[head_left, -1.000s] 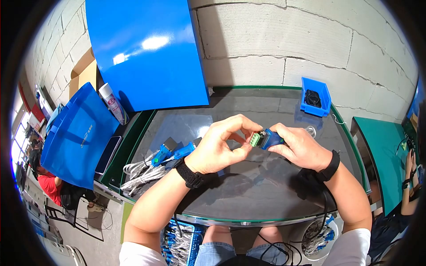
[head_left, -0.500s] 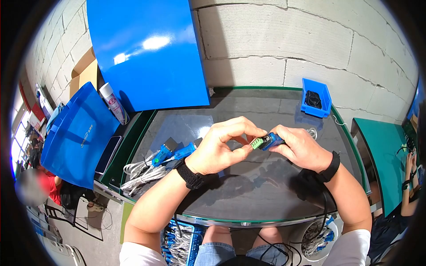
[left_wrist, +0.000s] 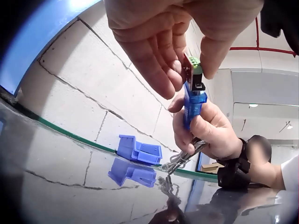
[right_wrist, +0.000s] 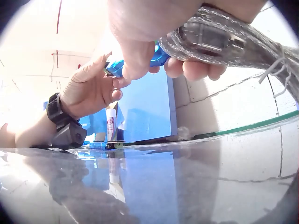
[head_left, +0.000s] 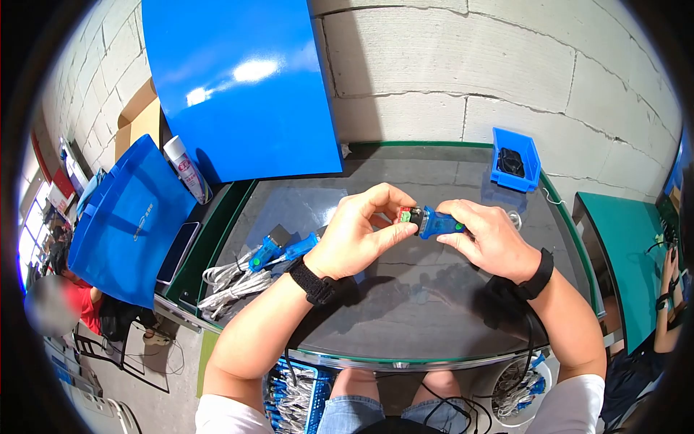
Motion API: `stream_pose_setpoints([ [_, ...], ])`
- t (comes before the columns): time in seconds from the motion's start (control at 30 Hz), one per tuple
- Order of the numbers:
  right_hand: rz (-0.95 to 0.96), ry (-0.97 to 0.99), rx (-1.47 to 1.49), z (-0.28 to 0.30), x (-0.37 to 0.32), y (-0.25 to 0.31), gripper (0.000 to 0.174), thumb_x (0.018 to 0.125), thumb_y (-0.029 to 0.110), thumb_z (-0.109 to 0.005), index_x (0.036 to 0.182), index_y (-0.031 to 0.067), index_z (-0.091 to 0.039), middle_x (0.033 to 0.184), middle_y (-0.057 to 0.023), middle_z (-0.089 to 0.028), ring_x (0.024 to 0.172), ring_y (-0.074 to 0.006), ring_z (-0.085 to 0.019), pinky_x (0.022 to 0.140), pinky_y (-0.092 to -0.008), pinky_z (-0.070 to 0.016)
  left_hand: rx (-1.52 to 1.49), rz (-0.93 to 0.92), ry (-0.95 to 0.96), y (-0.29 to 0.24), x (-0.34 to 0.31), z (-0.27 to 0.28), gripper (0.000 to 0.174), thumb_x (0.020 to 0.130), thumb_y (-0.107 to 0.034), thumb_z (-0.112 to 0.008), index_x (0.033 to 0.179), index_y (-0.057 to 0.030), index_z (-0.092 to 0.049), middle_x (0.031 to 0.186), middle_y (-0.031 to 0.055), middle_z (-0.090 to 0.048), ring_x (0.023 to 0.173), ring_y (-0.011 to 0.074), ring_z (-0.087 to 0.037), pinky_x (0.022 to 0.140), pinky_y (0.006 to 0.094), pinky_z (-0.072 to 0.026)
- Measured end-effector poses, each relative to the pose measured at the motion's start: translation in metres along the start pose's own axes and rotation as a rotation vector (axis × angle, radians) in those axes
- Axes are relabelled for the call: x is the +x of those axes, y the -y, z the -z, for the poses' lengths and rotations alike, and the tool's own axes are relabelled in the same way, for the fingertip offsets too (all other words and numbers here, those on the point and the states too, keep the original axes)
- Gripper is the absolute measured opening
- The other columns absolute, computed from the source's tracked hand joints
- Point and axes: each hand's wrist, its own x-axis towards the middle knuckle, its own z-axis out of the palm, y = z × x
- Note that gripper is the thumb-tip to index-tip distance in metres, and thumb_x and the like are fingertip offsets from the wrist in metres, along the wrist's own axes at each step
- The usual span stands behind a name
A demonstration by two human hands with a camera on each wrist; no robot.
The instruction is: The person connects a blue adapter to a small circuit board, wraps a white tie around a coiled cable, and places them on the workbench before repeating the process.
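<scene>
Above the dark table, my left hand (head_left: 361,235) pinches a small red circuit board with a green terminal block (left_wrist: 194,62) between thumb and fingers. My right hand (head_left: 491,235) grips a translucent blue connector (head_left: 437,223), its green dot showing beside the thumb. Board and connector meet end to end in the left wrist view, with the black and metal part of the joint between the two hands. From the right hand hangs a coiled clear-jacketed cable (right_wrist: 252,53), bound with a white tie.
More blue connectors (head_left: 267,253) with bundled grey cables lie on the table's left side. A blue bin (head_left: 515,159) holding a black item stands at the back right. A spray can (head_left: 186,170) and a phone (head_left: 178,252) are at the left. Below the front edge are a blue basket (head_left: 318,398) and white bucket (head_left: 549,372) of cables.
The connector and board have turned in the hands: the connector lies nearly level with its green dot showing, and the red board is visible. The left fingertips have shifted slightly left.
</scene>
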Motion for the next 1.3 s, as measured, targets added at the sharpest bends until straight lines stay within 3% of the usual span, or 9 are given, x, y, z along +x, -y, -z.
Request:
stream_pose_setpoints([
  [0.13,-0.004,-0.060,-0.072,-0.005,0.000,0.000,0.030,0.080,0.019,-0.066,0.106,0.0064,-0.054,0.090,-0.0134,-0.061,0.075,-0.0348,-0.060,0.062,-0.0417,-0.0483,-0.049,0.093,-0.029,0.000,0.000,0.001,0.028,0.080,-0.012,-0.072,0.102,-0.0001,-0.059,0.090,0.0046,-0.062,0.083,0.0101,-0.058,0.075,0.0245,-0.0501],
  [0.47,-0.007,-0.076,-0.095,-0.004,0.000,0.001,0.031,0.079,0.019,-0.067,0.104,0.0058,-0.054,0.090,-0.0135,-0.061,0.077,-0.0350,-0.061,0.063,-0.0414,-0.0491,-0.047,0.035,-0.038,0.004,0.001,0.002,0.022,0.084,-0.006,-0.066,0.103,-0.0006,-0.056,0.090,0.0045,-0.060,0.083,0.0100,-0.057,0.074,0.0250,-0.0501],
  [0.6,-0.168,-0.164,-0.095,0.003,-0.001,-0.018,0.027,0.082,0.018,-0.065,0.103,0.0062,-0.052,0.089,-0.0149,-0.061,0.076,-0.0378,-0.060,0.063,-0.0421,-0.0476,-0.236,0.001,-0.340,0.012,0.009,0.028,0.016,0.085,-0.006,-0.062,0.100,-0.0038,-0.056,0.089,0.0041,-0.061,0.082,0.0123,-0.060,0.073,0.0291,-0.0523],
  [0.67,-0.237,-0.129,-0.029,0.003,0.000,-0.018,0.026,0.083,0.017,-0.064,0.103,0.0052,-0.052,0.090,-0.0156,-0.061,0.077,-0.0380,-0.059,0.064,-0.0419,-0.0470,-0.310,-0.010,-0.341,0.013,0.010,0.028,0.017,0.086,-0.007,-0.062,0.102,-0.0038,-0.056,0.090,0.0037,-0.061,0.083,0.0126,-0.060,0.074,0.0303,-0.0532],
  [0.73,-0.083,-0.116,-0.006,0.000,0.000,-0.014,0.028,0.083,0.017,-0.064,0.104,0.0045,-0.051,0.090,-0.0158,-0.061,0.079,-0.0378,-0.059,0.065,-0.0410,-0.0470,-0.360,0.031,-0.237,0.011,0.008,0.019,0.019,0.086,-0.007,-0.062,0.104,-0.0037,-0.056,0.091,0.0030,-0.061,0.084,0.0127,-0.060,0.074,0.0306,-0.0537],
  [0.87,-0.026,-0.074,0.104,0.001,0.002,-0.005,0.030,0.082,0.013,-0.066,0.106,0.0036,-0.050,0.090,-0.0141,-0.061,0.079,-0.0357,-0.060,0.066,-0.0384,-0.0476,-0.522,0.045,0.000,0.014,0.006,0.013,0.024,0.085,-0.009,-0.064,0.107,-0.0033,-0.056,0.095,0.0057,-0.062,0.084,0.0140,-0.062,0.075,0.0309,-0.0544],
  [1.0,-0.074,-0.041,0.202,-0.001,0.000,-0.010,0.031,0.081,0.011,-0.066,0.106,0.0034,-0.050,0.092,-0.0137,-0.061,0.080,-0.0338,-0.061,0.067,-0.0366,-0.0478,-0.583,0.068,0.027,0.009,0.004,0.014,0.026,0.085,-0.010,-0.065,0.108,-0.0025,-0.056,0.095,0.0060,-0.063,0.084,0.0147,-0.062,0.076,0.0310,-0.0544],
  [1.3,0.008,-0.010,0.212,-0.002,-0.001,-0.010,0.033,0.081,0.011,-0.067,0.108,0.0040,-0.049,0.095,-0.0134,-0.061,0.083,-0.0326,-0.062,0.070,-0.0359,-0.0485,-0.561,0.035,0.077,0.008,0.003,0.012,0.027,0.085,-0.010,-0.065,0.109,-0.0008,-0.056,0.091,0.0083,-0.064,0.080,0.0166,-0.064,0.074,0.0301,-0.0541],
])
